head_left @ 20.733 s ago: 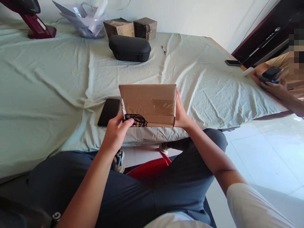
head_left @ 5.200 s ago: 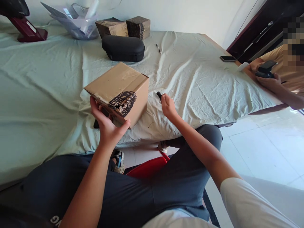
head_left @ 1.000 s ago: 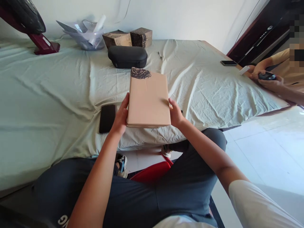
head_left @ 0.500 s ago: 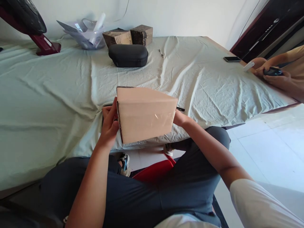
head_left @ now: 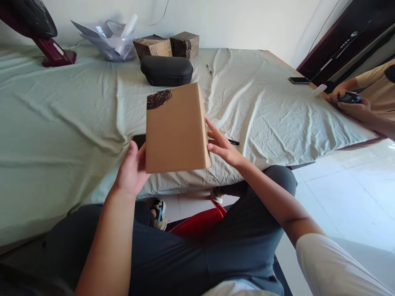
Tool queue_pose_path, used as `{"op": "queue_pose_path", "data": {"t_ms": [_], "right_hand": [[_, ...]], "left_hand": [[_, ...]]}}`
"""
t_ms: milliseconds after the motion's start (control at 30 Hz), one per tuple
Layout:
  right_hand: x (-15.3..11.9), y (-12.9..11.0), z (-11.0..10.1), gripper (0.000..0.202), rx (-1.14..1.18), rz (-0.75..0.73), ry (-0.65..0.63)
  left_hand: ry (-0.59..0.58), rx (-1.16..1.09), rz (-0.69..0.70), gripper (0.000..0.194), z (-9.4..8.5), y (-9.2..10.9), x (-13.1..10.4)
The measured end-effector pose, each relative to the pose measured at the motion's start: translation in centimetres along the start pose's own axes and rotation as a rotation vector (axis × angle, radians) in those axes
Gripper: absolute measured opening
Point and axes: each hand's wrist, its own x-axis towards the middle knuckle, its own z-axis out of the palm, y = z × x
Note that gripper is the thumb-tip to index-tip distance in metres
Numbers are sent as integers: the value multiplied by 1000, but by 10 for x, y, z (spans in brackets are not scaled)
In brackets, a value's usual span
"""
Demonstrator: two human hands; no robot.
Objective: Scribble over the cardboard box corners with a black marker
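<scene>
A brown cardboard box (head_left: pixel 175 133) with a dark scribbled patch at its upper left corner is held up over the table's near edge. My left hand (head_left: pixel 132 170) supports it at the lower left, thumb out to the side and the other fingers hidden behind or under the box. Against the box's right side rest the fingers of my right hand (head_left: pixel 224 146), somewhat spread. A dark phone-like object (head_left: pixel 138 140) shows partly behind the box on the left. Just beyond my right hand lies a black pen (head_left: pixel 233 142).
On the cloth-covered table (head_left: pixel 77 123) stand a black case (head_left: pixel 166 71), two patterned cardboard boxes (head_left: pixel 184 45), a clear plastic basket (head_left: pixel 115 47) and a dark red device (head_left: pixel 57 55). A small pen (head_left: pixel 210 69) and a phone (head_left: pixel 299 80) lie farther back. Another person's hands (head_left: pixel 354 100) hold a dark object at right.
The box has been turned, so a broad face with the dark scribble now shows. My left thumb has swung outward, and more of my right hand's fingers are visible.
</scene>
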Motion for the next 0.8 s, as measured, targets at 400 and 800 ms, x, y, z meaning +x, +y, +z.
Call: {"op": "queue_pose_path", "data": {"t_ms": [400,800], "right_hand": [[-7,-16,-1,99,-119,-139,16],[3,-5,-16,76,229,116,-51]], "left_hand": [[143,38,-166,81,20,-22,10],[194,366,439,67,23,-21,-3]]}}
